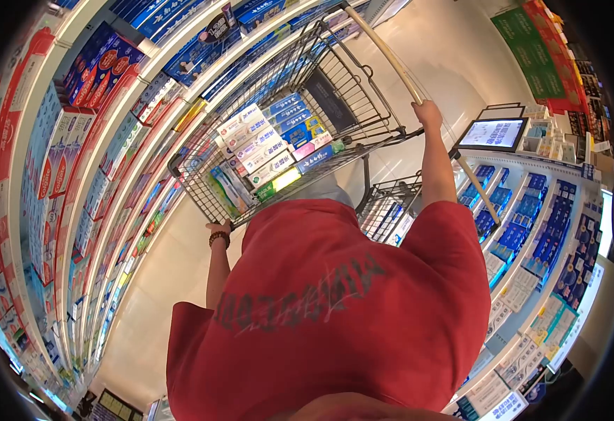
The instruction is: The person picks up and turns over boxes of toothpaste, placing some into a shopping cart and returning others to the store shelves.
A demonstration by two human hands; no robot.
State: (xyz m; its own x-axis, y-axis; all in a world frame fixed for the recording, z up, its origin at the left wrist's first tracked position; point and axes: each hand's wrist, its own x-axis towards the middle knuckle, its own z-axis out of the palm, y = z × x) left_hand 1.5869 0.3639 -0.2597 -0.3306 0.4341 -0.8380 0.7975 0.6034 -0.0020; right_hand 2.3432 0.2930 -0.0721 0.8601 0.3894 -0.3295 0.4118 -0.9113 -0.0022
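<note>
A wire shopping cart (377, 91) stands crosswise in front of my red-shirted body. My right hand (427, 114) is closed around the end of its long handle (385, 50). My left hand (219, 227), below a beaded bracelet (219, 239), grips the rim at the cart's near left corner; its fingers are partly hidden. Inside the cart lie several white toothpaste boxes (254, 144) in a stack, beside several blue boxes (286, 111). A pink-and-white box (312, 145), a green box (274, 184) and some packs in clear wrapping (228, 188) sit along the near side.
Curved by the lens, shelves (68, 203) of boxed toothpaste line the left and top. A second cart (394, 203) stands close at my right, its handle (476, 184) near another stocked shelf (531, 231). A screen (493, 133) tops that shelf. Pale floor (454, 42) runs beyond the cart.
</note>
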